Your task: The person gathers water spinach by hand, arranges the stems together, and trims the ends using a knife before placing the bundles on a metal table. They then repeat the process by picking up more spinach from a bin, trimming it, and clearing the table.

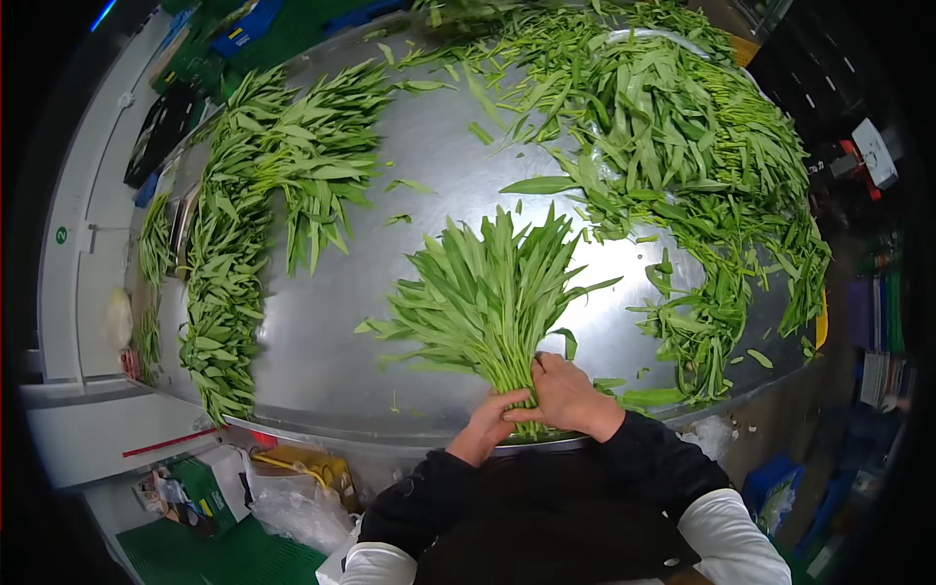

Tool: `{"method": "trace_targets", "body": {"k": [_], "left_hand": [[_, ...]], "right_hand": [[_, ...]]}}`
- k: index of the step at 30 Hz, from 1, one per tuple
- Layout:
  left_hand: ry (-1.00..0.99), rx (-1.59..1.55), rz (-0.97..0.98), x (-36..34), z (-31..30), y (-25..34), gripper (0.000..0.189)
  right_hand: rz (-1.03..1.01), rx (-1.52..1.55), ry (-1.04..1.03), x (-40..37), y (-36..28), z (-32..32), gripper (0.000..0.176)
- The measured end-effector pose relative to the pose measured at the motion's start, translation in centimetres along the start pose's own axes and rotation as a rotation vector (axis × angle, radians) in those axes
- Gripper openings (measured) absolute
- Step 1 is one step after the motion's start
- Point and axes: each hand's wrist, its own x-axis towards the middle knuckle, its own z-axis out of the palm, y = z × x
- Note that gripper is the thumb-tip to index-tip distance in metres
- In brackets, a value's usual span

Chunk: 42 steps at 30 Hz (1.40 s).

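A fanned bunch of long-leaved greens (pixel 487 292) stands out over the metal table (pixel 341 322), its leaves pointing away from me. Both hands are closed round its stems near the table's front edge. My left hand (pixel 487 425) wraps the stems from the left, low down. My right hand (pixel 573 395) grips them from the right, its fingers partly hidden behind the stems. The cut ends show just below the hands.
Bunched greens (pixel 222 292) line the table's left side, with more at the back left. A large loose heap of greens (pixel 653 127) covers the right side. Leaf scraps lie between. Below the left front edge are a yellow container (pixel 310 468) and clear plastic bags (pixel 302 512).
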Motion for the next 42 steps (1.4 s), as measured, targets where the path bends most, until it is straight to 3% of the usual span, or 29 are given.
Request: {"method": "trace_targets", "body": {"k": [5,10,14,17,19,20,22,23,25,26,27,28,31,32,34,42], "left_hand": [[-0.019,0.050,-0.085,-0.1,0.3,0.9,0.045],[-0.003,0.026,-0.099,0.3,-0.3,0.4,0.048],[-0.042,0.039,-0.058,0.1,-0.1,0.6,0.050],[-0.058,0.129,0.012,-0.8,1.6,1.8,0.050],[-0.066,0.209,0.062,-1.6,2.9,3.4,0.049],[-0.076,0.280,0.154,-2.1,3.4,4.4,0.045],[-0.056,0.499,0.333,-3.2,4.5,6.9,0.036],[-0.028,0.646,0.423,-3.7,4.7,8.4,0.031],[0.162,0.977,0.606,-4.1,4.1,11.0,0.028],[0.341,1.121,0.591,-4.5,3.3,12.2,0.033],[0.467,1.556,0.717,-4.1,0.9,13.3,0.033],[0.452,1.563,0.709,-3.4,-1.6,15.1,0.033],[0.481,2.082,1.104,-2.0,-7.3,18.6,0.032],[0.497,2.550,1.319,-3.1,-4.0,18.3,0.028],[0.485,2.701,1.146,-2.8,-6.3,17.8,0.027],[0.606,2.679,1.143,-2.6,-7.5,17.1,0.029]], "right_hand": [[0.013,-0.041,-0.186,0.7,-0.9,-1.4,0.092],[-0.080,-0.099,0.032,0.2,-0.2,0.5,0.093],[-0.093,-0.075,0.054,0.0,-0.4,0.3,0.094],[-0.018,0.123,-0.023,-0.3,-1.6,-1.8,0.087],[0.053,0.405,-0.071,-0.7,-2.4,-3.0,0.071],[0.060,0.410,-0.058,-1.0,-2.1,-2.6,0.071],[-0.061,0.673,0.280,-1.4,-1.1,-1.1,0.066],[-0.062,0.677,0.326,-1.8,-0.6,-0.9,0.055],[0.006,0.669,0.291,-2.8,0.4,-1.5,0.052],[0.063,0.660,0.240,-3.4,1.0,-1.7,0.049],[0.093,0.679,0.308,-4.1,1.6,-1.7,0.042],[0.107,0.683,0.316,-4.8,2.4,-1.5,0.042],[0.256,0.647,0.450,-6.8,5.6,-0.5,0.034],[0.273,0.653,0.448,-7.4,6.4,-0.6,0.034],[0.346,0.529,0.431,-8.8,7.7,-0.5,0.033],[0.267,0.580,0.308,-10.6,7.1,0.5,0.031]]}}
